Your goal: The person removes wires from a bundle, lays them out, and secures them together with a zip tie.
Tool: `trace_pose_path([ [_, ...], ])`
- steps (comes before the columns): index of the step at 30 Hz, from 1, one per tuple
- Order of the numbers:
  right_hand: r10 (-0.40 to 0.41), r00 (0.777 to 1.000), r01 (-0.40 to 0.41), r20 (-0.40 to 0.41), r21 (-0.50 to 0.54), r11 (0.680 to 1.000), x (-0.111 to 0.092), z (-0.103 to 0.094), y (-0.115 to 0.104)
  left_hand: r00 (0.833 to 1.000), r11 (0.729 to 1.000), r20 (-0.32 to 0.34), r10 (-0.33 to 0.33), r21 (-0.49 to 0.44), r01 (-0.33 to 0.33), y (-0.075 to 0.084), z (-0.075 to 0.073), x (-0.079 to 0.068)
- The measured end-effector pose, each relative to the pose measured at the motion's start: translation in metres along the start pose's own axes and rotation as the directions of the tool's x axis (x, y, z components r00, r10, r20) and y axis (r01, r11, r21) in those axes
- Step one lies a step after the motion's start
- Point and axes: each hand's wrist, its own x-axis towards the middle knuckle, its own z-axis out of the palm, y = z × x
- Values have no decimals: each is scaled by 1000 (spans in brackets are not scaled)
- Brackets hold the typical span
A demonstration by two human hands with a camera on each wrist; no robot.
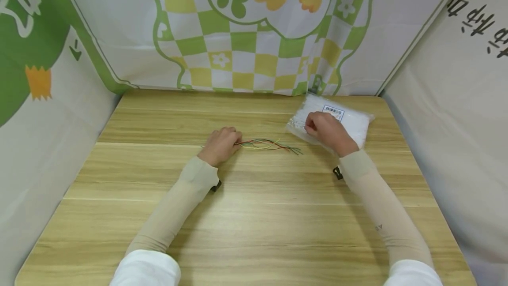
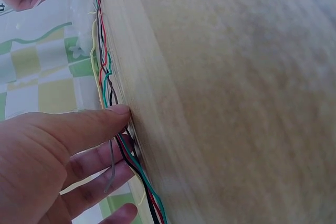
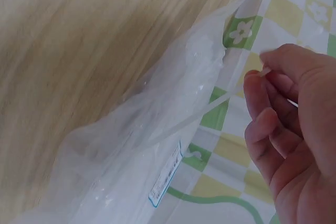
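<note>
A bundle of thin wires [image 2: 103, 35], red, green, black and yellow, lies lengthwise on the wooden table. My left hand [image 1: 221, 145] holds it near one end, thumb on one side and fingers behind; the loose ends fan out to the right. Over at the back right, my right hand [image 1: 330, 131] pinches the tip of a thin white cable tie [image 3: 197, 115] between thumb and index finger. The cable tie slants across a clear plastic bag [image 1: 355, 125] of white strips, just below that hand. Its far end blends into the bag.
The bag carries a barcode label [image 1: 333, 112] and lies near the table's [image 1: 254, 224] back edge. A checkered, flowered curtain [image 1: 246, 56] hangs directly behind. Fabric walls stand on the left and right. A black buckle [image 1: 338, 173] shows at the right wrist.
</note>
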Motion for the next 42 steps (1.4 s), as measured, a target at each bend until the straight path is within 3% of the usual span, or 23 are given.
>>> trace_pose_path([
  [6, -119, 992, 115, -36, -100, 988, -6, -2, -13, 1000, 1000, -2, 3, 0, -3, 0, 0, 1],
  [12, -233, 970, 216, -72, -193, 957, -12, -5, -21, 1000, 1000, 3, 6, 5, -6, 0, -1, 1],
  [20, -312, 946, 289, -84, -213, 933, -19, -6, -37, 1000, 1000, 10, 8, -3, -8, 0, -1, 0],
  [26, -395, 910, 356, -129, -249, 901, -24, -4, -49, 1000, 1000, 14, 8, -11, -8, 0, -2, -1],
  [36, -440, 888, 405, -133, -227, 886, -37, -5, -67, 1000, 1000, 18, 5, -7, -5, 2, -4, -2],
  [39, -480, 863, 445, -156, -212, 870, -41, -4, -70, 1000, 1000, 18, 6, -7, -6, 2, -5, -1],
  [42, -545, 815, 513, -197, -192, 837, -45, -1, -74, 1000, 1000, 19, 8, 0, -8, 2, -5, -1],
])
